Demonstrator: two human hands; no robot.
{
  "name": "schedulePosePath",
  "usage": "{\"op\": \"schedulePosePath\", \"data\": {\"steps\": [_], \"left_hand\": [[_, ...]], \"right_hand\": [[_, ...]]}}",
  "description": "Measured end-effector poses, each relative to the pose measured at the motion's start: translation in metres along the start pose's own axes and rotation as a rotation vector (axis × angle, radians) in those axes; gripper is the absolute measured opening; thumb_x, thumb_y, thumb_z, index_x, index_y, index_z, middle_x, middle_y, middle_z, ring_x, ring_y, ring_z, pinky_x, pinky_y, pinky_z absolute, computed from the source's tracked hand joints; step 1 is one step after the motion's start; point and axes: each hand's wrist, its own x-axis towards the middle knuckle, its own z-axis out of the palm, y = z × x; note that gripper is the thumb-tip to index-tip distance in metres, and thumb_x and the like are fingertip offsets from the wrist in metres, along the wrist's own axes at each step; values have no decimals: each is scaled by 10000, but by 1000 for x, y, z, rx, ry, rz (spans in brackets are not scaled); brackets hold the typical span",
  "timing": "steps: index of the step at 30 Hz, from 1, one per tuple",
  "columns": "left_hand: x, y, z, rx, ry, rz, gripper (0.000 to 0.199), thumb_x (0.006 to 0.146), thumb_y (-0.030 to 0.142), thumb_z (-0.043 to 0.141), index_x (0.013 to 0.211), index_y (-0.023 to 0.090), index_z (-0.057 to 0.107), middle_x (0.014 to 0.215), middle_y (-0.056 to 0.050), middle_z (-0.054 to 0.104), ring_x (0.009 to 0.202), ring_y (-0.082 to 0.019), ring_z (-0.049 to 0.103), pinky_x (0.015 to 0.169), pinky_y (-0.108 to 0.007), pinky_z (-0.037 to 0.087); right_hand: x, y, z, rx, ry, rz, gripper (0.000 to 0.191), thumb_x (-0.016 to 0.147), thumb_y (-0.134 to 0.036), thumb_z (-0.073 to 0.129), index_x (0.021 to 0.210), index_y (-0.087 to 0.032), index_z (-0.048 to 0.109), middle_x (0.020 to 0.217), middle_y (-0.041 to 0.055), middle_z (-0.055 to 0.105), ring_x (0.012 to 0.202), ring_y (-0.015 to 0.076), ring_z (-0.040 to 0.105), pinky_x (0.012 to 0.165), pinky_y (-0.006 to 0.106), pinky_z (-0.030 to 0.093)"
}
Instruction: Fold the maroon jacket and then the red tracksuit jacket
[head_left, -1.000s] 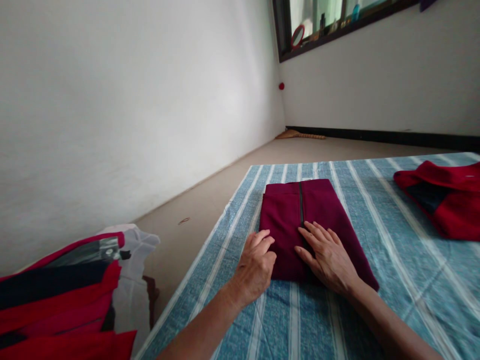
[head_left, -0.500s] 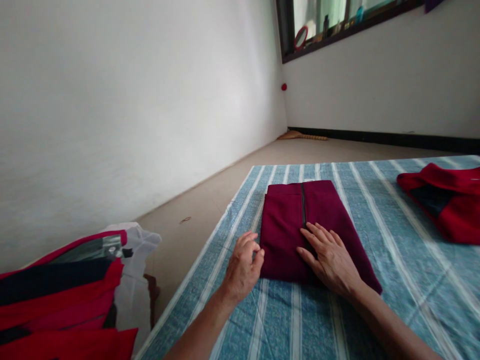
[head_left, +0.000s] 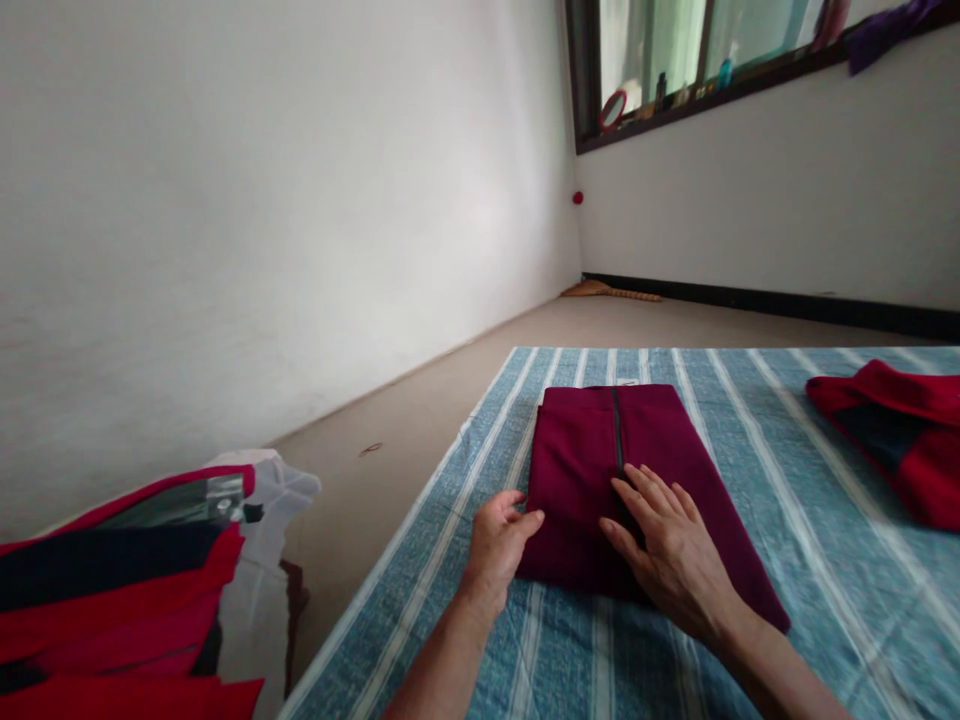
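A folded maroon zip-up jacket (head_left: pixel 574 470) lies on a blue-and-white striped cloth (head_left: pixel 450 520), its dark zipper running down the upper middle. My right hand (head_left: pixel 671 550) rests flat on the jacket near the lower end of the visible zipper, palm down, fingers stretched out. At the jacket's left edge is my left hand (head_left: pixel 499 545); the thumb lies over the edge while the curled fingers grip it from the side. The tips of those fingers are partly hidden.
A folded red and navy garment (head_left: pixel 919 430) lies to the right on the cloth. On the lower left are stacked red and navy garments (head_left: pixel 120 610) beside white plastic (head_left: pixel 259 570). Walls stand left and ahead; a broom (head_left: pixel 607 290) lies in the far corner.
My left hand has closed from beside the jacket onto its left edge, thumb now on top. The right hand stays flat on the jacket. The view has tilted slightly upward.
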Motion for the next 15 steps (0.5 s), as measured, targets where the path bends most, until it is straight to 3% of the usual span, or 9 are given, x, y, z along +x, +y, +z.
{"op": "schedulePosePath", "data": {"steps": [3,6,10,15], "left_hand": [[2,5,-4,-126,-71,-76,324,579,230,706,886,139,656,735,-30,684,705,-182,638,663,-273,452],[3,6,-8,-188,-157,-105,221,553,209,697,760,142,654,682,-24,677,649,-166,610,632,-266,433],[4,3,-10,-172,-184,-87,169,562,249,690,683,147,628,636,-4,643,594,-140,550,587,-254,395],[7,12,-10,-106,-166,-90,179,577,295,691,636,164,583,579,26,585,563,-125,518,524,-232,352]], "right_hand": [[10,-22,-4,-15,1,-65,482,924,-440,393,1299,-172,536,1415,81,437,1331,254,343,1082,467,271],[21,-38,2,-27,-98,-81,480,922,-399,414,1329,-163,509,1424,94,421,1335,272,337,1070,471,290],[26,-39,14,-31,-218,-96,535,920,-455,410,1358,-156,476,1440,108,389,1351,302,299,1079,500,263],[25,-36,13,-22,-238,-80,514,944,-442,355,1371,-176,459,1453,91,370,1363,290,275,1091,496,242]]}}
